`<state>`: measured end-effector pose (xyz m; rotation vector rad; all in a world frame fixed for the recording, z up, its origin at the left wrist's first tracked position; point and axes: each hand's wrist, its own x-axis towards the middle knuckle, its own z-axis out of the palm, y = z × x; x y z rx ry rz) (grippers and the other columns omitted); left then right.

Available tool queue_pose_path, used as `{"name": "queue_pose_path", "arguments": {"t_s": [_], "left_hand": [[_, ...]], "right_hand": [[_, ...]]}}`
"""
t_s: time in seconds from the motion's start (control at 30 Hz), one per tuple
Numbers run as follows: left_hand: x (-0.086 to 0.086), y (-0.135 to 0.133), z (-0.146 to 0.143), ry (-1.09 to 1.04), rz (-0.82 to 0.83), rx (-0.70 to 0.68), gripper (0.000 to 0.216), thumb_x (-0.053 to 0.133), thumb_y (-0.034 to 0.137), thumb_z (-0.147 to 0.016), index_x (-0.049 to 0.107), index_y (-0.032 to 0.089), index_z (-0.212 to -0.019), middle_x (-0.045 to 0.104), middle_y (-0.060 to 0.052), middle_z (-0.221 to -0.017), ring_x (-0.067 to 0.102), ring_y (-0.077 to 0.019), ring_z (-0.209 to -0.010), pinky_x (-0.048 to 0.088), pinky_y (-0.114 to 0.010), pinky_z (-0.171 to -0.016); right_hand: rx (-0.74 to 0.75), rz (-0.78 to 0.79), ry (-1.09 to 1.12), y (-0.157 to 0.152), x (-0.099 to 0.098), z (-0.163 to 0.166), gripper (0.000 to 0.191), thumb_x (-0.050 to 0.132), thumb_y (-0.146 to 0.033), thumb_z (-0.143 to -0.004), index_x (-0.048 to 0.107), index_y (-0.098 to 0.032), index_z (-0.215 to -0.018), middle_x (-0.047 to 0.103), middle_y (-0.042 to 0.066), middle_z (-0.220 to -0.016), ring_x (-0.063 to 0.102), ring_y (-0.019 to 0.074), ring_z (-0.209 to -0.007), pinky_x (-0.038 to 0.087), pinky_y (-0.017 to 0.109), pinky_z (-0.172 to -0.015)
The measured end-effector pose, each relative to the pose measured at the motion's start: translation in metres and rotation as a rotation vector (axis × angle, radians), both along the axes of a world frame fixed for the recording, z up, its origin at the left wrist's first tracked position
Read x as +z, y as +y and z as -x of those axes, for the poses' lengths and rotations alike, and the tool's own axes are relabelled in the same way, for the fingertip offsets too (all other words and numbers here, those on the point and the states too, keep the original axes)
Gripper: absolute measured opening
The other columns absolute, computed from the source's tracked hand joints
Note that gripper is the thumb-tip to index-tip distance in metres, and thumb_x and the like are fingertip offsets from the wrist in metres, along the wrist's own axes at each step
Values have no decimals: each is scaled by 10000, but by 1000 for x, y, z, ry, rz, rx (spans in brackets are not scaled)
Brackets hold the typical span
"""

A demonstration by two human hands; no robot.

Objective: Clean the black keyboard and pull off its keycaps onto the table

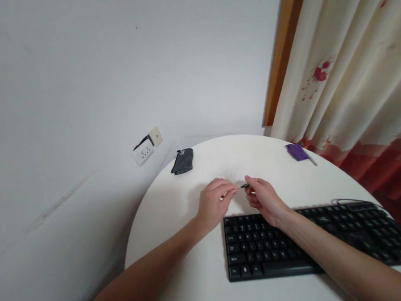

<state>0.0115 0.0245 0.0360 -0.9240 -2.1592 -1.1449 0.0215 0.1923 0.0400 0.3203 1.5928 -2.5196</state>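
My right hand (pixel 261 196) pinches a small dark object (pixel 245 185) between thumb and fingers, above the keyboard's back edge. The object is slim, with a narrow end pointing at my left hand; its exact kind is too small to tell. Just left of it, my left hand (pixel 217 199) has thumb and fingertips pressed together. Whether anything sits in that pinch is too small to see. Both hands are close together over the white round table (pixel 172 228). Below my right wrist lies a black keyboard (pixel 272 245), partly hidden by my forearm.
A dark grey folded cloth or pouch (pixel 183 161) lies at the table's back left. Toward the back right is a purple piece (pixel 296 152) with a pale stick (pixel 311 158). A wall socket (pixel 143 152) and a patterned curtain (pixel 347 62) stand behind the table.
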Motion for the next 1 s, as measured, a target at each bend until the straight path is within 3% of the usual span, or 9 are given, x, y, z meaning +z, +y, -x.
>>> {"name": "queue_pose_path", "arguments": {"t_s": [0.17, 0.3, 0.5, 0.73, 0.87, 1.0], "left_hand": [[-7, -4, -5, 44, 15, -31, 115, 609, 237, -916, 719, 213, -895, 700, -49, -847, 621, -167, -818, 519, -311, -766], [-8, -9, -3, 32, 33, -69, 136, 601, 255, -923, 726, 210, -898, 702, -57, -852, 628, -164, -816, 526, -306, -771], [-10, -13, 6, -47, 121, -252, 166, 587, 254, -932, 741, 200, -901, 705, -67, -860, 629, -154, -796, 514, -285, -733], [-14, -15, 8, -214, 82, -227, 162, 625, 290, -909, 744, 189, -952, 668, -64, -898, 600, -123, -736, 477, -221, -623], [-11, -19, 9, -280, 87, -301, 172, 658, 324, -884, 756, 188, -923, 671, -63, -876, 602, -125, -730, 479, -225, -629], [-8, -27, 14, -449, 35, -318, 241, 623, 353, -900, 746, 157, -966, 691, -61, -807, 602, -119, -665, 481, -216, -591]], "right_hand": [[-93, 47, 10, -8, -14, -3, 356, 739, -416, -725, 479, -195, -826, 501, -62, -603, 300, 36, -419, 160, 180, -402], [-90, -30, 34, -11, -15, -4, 444, 748, -348, -692, 458, -225, -1005, 575, -64, -624, 331, 49, -413, 178, 176, -405], [-159, -152, 200, -8, -25, 2, 439, 715, -352, -715, 437, -247, -1039, 565, -95, -601, 359, 62, -409, 223, 186, -398], [-255, -79, 213, -5, -24, 1, 524, 758, -346, -695, 445, -240, -1101, 555, -99, -621, 351, 58, -429, 248, 191, -422], [-76, -75, 227, -4, -18, -1, 322, 729, -383, -725, 593, -174, -930, 549, -48, -636, 355, 58, -462, 239, 207, -428], [-36, -221, 316, -5, -19, -4, 240, 666, -409, -799, 594, -179, -791, 506, -46, -570, 390, 83, -469, 300, 224, -438]]}}
